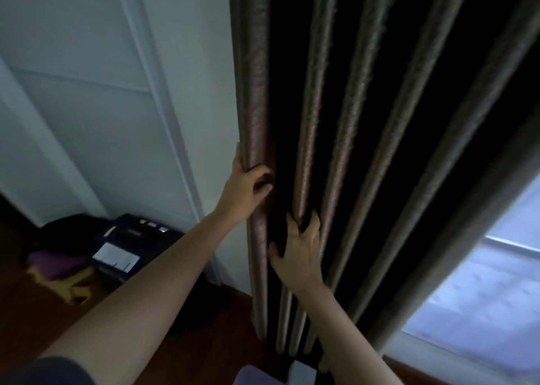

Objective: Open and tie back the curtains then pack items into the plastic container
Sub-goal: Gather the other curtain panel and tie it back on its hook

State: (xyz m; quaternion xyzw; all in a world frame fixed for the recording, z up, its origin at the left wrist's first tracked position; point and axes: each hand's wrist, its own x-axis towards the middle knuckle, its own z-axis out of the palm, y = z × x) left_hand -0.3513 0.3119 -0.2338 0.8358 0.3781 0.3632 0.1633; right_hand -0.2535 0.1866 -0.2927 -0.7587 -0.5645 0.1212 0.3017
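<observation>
**Curtain gathered, not yet tied**

At the left, below a white panelled door (87, 92), a dark device (137, 238) sits on the wooden floor (29, 311). We see no plastic container. Our left hand (245, 186) clamps its fingers round the outermost pleat of the curtain (350, 92). Just lower, our right hand (298, 250) splays its fingers and hooks them round the next pleat. The curtain hangs bunched in deep, tube-like folds, a heavy, coarse-woven brownish cloth with a dull sheen. At the right the window (482, 282) glows pale and uncovered. We judge the opening largely done, with the tying back and all the packing left.
</observation>
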